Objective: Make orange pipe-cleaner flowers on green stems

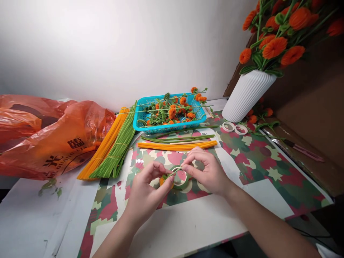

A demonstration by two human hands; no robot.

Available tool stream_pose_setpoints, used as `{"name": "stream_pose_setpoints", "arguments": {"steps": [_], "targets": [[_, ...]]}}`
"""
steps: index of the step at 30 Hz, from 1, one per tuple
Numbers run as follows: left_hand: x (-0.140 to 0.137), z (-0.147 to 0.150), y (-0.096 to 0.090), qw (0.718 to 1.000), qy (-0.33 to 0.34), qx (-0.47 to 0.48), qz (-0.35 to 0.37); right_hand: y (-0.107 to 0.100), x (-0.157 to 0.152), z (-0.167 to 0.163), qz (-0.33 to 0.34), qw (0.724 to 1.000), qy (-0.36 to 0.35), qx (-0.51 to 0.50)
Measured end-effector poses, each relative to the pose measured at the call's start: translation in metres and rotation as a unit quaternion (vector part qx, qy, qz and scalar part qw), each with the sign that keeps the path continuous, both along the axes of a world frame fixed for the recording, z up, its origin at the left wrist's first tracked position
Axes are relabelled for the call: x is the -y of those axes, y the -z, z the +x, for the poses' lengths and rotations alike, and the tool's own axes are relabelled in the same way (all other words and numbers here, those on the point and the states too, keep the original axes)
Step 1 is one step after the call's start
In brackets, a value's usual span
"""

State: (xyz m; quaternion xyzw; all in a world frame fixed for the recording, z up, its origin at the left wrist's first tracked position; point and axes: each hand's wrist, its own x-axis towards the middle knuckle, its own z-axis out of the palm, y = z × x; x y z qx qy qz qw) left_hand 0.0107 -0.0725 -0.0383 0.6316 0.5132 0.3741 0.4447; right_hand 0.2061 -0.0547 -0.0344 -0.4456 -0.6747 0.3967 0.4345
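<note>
My left hand (150,184) is closed in a pinch on the green stem of a small yellow-orange pipe-cleaner flower (162,180); the bloom shows below its fingers. My right hand (206,167) pinches the far end of the thin green strand that runs between both hands. Whether that end is bare stem or tape wrapped on it, I cannot tell. Just beneath the strand, a roll of green tape (181,185) rests on the camouflage-patterned mat (193,193), partly hidden by the fingers.
Beyond my hands lie orange pipe cleaners (177,146), green ones (185,138) and a blue basket (169,129) of flowers. Bundled stems (115,150) and a red plastic bag (67,143) are left. A white vase (245,96), tape rolls (228,127) and a pink cutter (307,152) are right.
</note>
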Motion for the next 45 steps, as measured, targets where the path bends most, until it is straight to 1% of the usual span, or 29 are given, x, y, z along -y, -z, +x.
{"name": "stream_pose_setpoints", "arguments": {"steps": [5,11,20,28,32,36,38,42,45], "targets": [[0.0009,0.0008,0.001,0.997,0.005,-0.047,0.055,0.0,0.0006,-0.0004,-0.003,1.0,0.002,0.003],[0.0001,0.0009,0.005,0.996,-0.005,-0.045,0.079,0.0014,-0.0005,-0.0002,-0.008,1.0,0.005,0.002],[0.0035,0.0009,0.0085,0.996,-0.014,-0.047,0.072,0.002,-0.0012,0.0,-0.012,1.0,0.01,0.003],[0.003,0.0007,0.0083,0.99,-0.011,-0.104,0.099,0.0024,-0.002,-0.0003,-0.01,1.0,0.012,0.011],[0.0009,0.0011,0.0064,0.991,0.015,-0.116,0.064,0.0017,-0.0023,-0.0001,-0.01,1.0,0.011,0.016],[-0.0002,0.0017,0.0039,0.991,0.055,-0.121,0.017,0.0005,-0.0017,-0.0005,-0.013,1.0,0.009,0.023],[0.0,0.0018,0.0026,0.992,0.074,-0.102,-0.022,0.0005,-0.0015,-0.0007,-0.013,1.0,0.01,0.025],[0.0013,0.0011,0.0007,0.988,0.097,-0.032,-0.116,0.0023,-0.002,-0.0006,-0.016,1.0,0.008,0.024],[0.0017,0.0003,-0.0003,0.98,0.119,0.006,-0.161,0.004,-0.0029,-0.0003,-0.017,1.0,0.003,0.018]]}}
